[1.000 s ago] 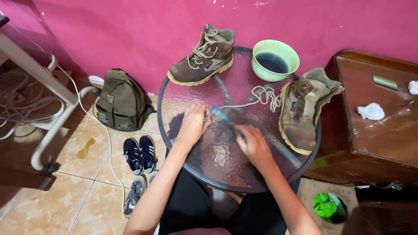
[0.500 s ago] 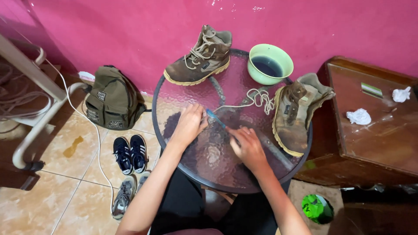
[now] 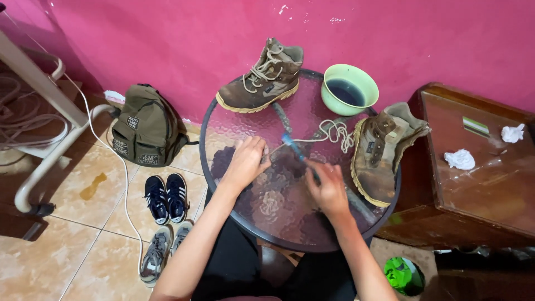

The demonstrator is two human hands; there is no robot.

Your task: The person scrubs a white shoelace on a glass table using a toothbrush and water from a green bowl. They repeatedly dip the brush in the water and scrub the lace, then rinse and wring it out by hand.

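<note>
On a round glass table (image 3: 234, 206) my left hand (image 3: 245, 161) presses down one end of a beige shoelace (image 3: 329, 134). My right hand (image 3: 329, 187) grips a blue toothbrush (image 3: 294, 147) whose head lies against the lace near my left fingers. A laced brown boot (image 3: 262, 78) stands at the table's far edge. A second brown boot (image 3: 382, 147), unlaced, lies on the right side. A green bowl (image 3: 350, 88) of dark water sits between the two boots.
An olive backpack (image 3: 146, 125) leans on the pink wall at left. Dark sneakers (image 3: 165, 195) and grey sneakers (image 3: 161, 251) lie on the tiled floor. A brown wooden cabinet (image 3: 473, 189) with crumpled tissues (image 3: 460, 159) stands at right. A white metal frame (image 3: 50, 150) is far left.
My right hand has drawn the toothbrush back along the lace towards me. My left hand stays pressed on the lace. The camera view has shifted slightly.
</note>
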